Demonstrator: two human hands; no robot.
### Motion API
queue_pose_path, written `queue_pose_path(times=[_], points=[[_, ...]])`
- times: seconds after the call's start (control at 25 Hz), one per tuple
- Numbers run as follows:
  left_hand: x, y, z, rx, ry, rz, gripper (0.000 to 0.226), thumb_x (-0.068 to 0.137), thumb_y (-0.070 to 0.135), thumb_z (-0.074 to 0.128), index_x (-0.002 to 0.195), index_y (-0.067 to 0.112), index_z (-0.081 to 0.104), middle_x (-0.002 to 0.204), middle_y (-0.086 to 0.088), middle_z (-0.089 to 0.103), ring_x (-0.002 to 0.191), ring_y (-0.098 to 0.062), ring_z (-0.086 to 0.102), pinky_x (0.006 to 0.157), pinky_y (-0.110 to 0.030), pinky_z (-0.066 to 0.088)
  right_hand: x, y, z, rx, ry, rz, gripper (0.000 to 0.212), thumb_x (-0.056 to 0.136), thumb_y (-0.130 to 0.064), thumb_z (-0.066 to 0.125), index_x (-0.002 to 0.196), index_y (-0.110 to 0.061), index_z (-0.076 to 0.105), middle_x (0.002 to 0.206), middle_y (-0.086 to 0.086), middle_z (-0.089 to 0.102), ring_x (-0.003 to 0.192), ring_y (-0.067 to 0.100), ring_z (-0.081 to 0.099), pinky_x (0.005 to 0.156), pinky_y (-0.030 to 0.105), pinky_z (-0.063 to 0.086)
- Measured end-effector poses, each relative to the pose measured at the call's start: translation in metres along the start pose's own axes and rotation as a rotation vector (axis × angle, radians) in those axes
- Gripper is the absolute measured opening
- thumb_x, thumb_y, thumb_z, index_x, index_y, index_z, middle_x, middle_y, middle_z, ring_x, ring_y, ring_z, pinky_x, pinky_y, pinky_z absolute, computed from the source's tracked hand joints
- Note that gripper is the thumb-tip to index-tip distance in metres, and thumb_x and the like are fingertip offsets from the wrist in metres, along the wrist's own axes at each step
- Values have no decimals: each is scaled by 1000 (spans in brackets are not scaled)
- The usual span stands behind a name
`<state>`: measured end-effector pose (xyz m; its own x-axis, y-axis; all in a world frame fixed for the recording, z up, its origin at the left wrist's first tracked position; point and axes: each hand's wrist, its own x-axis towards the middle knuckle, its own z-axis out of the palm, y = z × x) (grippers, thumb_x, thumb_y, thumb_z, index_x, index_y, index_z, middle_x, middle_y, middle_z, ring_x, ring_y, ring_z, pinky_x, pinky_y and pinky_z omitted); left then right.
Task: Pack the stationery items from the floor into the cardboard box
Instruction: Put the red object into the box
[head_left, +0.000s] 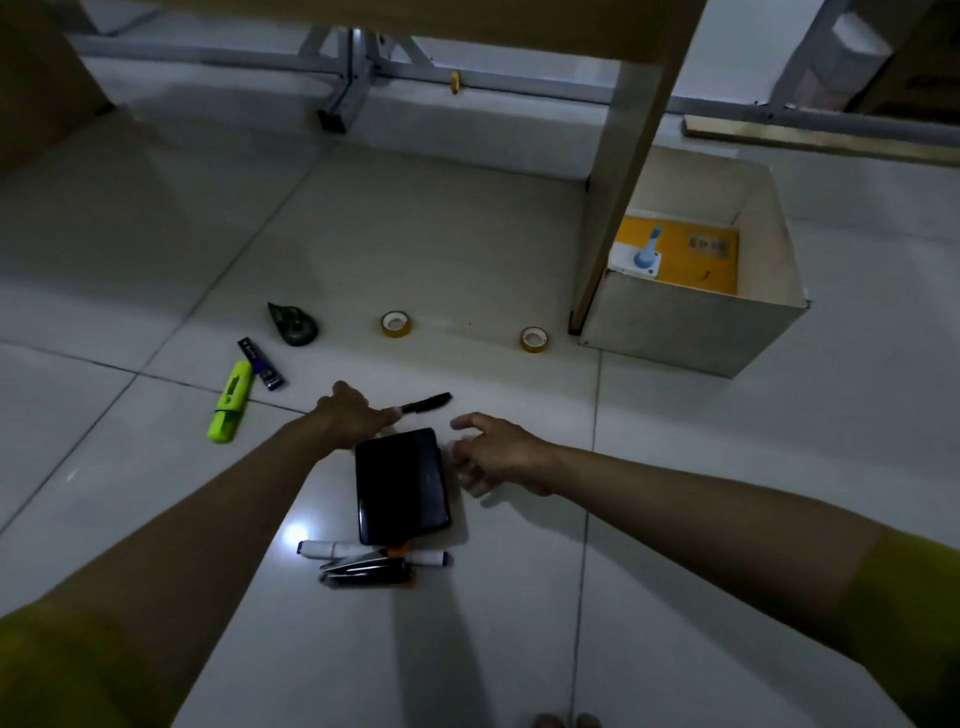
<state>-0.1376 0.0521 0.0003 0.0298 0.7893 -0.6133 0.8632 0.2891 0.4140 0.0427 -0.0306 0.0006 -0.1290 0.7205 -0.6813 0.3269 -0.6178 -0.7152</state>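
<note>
Here, on tiled floor: green highlighter (228, 402) lies far left, likely light and rigid, easy to take round barrel. Left hand (348, 415) pinches black pen (426, 403) by 1 end; slim, stiff, apt to roll. Glossy black case (402, 486), rounded corners, lies flat between hands; probably slippery, best gripped across long edges. Right hand (498, 457) loose, fingers spread, holding nothing, just beside case. Cardboard box (691, 322) stands open far right.

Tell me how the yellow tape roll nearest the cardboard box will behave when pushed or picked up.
The tape roll is a small hollow ring, so probably light and easy to pinch through its hole. Its round rim on the glossy tiled floor suggests it could slide, or roll away if on edge. It looks rigid, not fragile.
</note>
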Motion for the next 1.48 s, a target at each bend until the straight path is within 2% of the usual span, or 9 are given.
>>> queue_pose_path(times=[0.2, 0.32, 0.56, 0.68, 0.8, 0.92, 1.12, 1.28, 1.48], points=[[-14, -15, -1, -285, -474, -179, 42, 88, 31, 60, 112, -4, 58, 108, -19, 60, 93, -28, 62, 88, -40, 55, -3, 3, 11, 65, -162, 74, 33, 96, -10, 46, 129, -14, 48, 101, 14, 61, 70, 20, 60, 79, 38, 55], [-17, -13, -1, -244, -500, -131, 24, 87, 9, 61, 109, 3, 55, 105, -19, 58, 93, -30, 61, 80, -42, 58, -2, 7, 16, 180, -161, 81, 31, 94, -8, 48, 121, -20, 53, 95, 10, 60, 69, 17, 58, 68, 29, 53], [-18, 9, -2, -414, -462, 20, 45, 81, 0, 65, 124, 7, 53, 108, -7, 64, 94, -19, 62, 65, -25, 59, -5, 9, 0, 290, 37, 118, 36, 94, -12, 49, 128, -23, 52, 111, 5, 59, 94, 22, 60, 75, 35, 55], [-20, 30, 3, -535, -347, 156, 54, 78, -6, 66, 126, 14, 52, 110, -5, 62, 92, -16, 60, 71, -28, 55, -7, 0, -19, 395, 149, 102, 36, 94, -21, 49, 129, -19, 53, 108, 7, 61, 93, 25, 59, 68, 33, 53], [-19, 48, 10, -590, -113, 357, 68, 69, -10, 73, 127, 21, 54, 102, -4, 58, 91, -17, 60, 79, -27, 56, -8, -9, -36, 649, 224, 64, 39, 93, -18, 47, 130, -8, 50, 98, 10, 59, 97, 31, 58, 85, 41, 51], [-20, 64, 13, -379, 92, 596, 69, 66, -3, 78, 126, 23, 56, 89, -5, 52, 82, -12, 56, 74, -3, 46, -11, -17, -47, 913, 224, 41, 35, 90, -13, 40, 122, -6, 49, 124, 24, 49, 120, 42, 48, 96, 47, 45], [-28, 81, 22, -456, 358, 819, 64, 70, -1, 75, 127, 19, 56, 92, -1, 63, 85, -9, 60, 78, -2, 46, -20, -33, -64, 1268, 75, -134, 52, 89, -18, 33, 140, -7, 37, 134, 33, 43, 119, 48, 48, 91, 53, 48], [-35, 97, 24, -294, 553, 1122, 56, 72, -11, 68, 121, 14, 60, 95, -3, 56, 87, -1, 51, 82, -6, 46, -34, -49, -81, 1195, 147, -176, 64, 88, -55, 42, 130, -7, 48, 124, 25, 57, 108, 40, 58, 86, 50, 52], [-40, 118, 40, -141, 561, 1279, 54, 68, -14, 67, 118, 8, 62, 102, -19, 54, 95, -4, 44, 85, 1, 38, -48, -41, -89, 901, 367, -209, 45, 87, -36, 58, 126, -15, 51, 115, 16, 63, 92, 27, 65, 61, 34, 57]])
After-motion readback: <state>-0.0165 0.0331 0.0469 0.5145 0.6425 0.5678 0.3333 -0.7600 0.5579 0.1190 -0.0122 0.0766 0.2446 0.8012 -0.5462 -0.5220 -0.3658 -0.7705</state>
